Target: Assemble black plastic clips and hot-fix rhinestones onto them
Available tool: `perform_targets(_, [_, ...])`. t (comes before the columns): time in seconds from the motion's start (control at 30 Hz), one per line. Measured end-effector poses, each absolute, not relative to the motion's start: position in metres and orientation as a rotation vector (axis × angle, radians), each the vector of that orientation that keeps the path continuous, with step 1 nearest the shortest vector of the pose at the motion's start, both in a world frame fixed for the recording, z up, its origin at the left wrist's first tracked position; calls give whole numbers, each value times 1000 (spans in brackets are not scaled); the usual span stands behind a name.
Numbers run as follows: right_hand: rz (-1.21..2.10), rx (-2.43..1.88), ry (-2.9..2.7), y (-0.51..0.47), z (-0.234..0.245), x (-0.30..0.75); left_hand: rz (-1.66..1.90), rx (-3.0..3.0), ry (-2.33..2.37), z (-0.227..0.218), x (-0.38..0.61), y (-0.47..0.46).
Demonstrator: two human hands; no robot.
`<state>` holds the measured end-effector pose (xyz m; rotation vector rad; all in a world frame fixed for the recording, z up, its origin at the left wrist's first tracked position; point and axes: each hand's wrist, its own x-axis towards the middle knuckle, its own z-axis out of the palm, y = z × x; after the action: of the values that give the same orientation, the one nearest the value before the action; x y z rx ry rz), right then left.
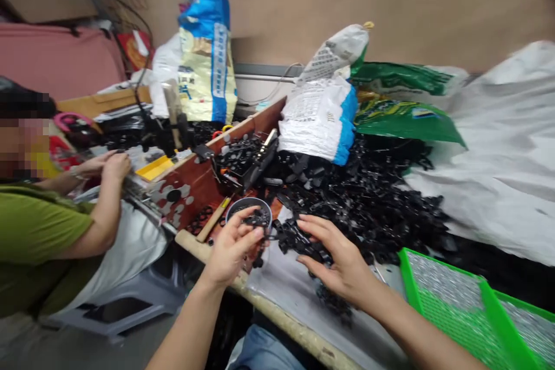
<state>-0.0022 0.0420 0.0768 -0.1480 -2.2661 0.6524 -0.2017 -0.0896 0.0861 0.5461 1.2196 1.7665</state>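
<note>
My left hand (232, 248) is closed in a pinch at the edge of the worktable, with a small black plastic part between thumb and fingers; its shape is blurred. To its right, my right hand (342, 260) curls around a cluster of black plastic parts (310, 245), thumb below and fingers above. A round grey tub (269, 214) of small dark pieces stands just behind my left hand. Beyond my right hand spreads a large heap of black plastic parts (373, 196).
Green trays (451, 324) with small shiny pieces sit at the right. A wooden-handled tool (213, 219) lies left of the tub. A wooden divider (195, 176) separates a co-worker (47, 231) at the left. Sacks (321, 110) stand behind the heap.
</note>
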Motion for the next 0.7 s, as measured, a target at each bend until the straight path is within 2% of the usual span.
perform_targets(0.17, [564,40,-2625,3,86,-121,2338,139,1344,84,-250,-155])
perform_targets(0.27, [352,-65,-2947,-25,78,-188,2438,22,1319,90,-261,-174])
perform_targets(0.37, [319,-144,-3030,-46,59,-226,2429,-57,1227,96,-263,-186])
perform_targets(0.57, [530,-416,-2941,-54,49,-242,2319,-65,1025,89,-269,-206])
perform_targets(0.7, [1010,-567,-2750,-43,66,-244,2283,-79,933,84,-272,-212])
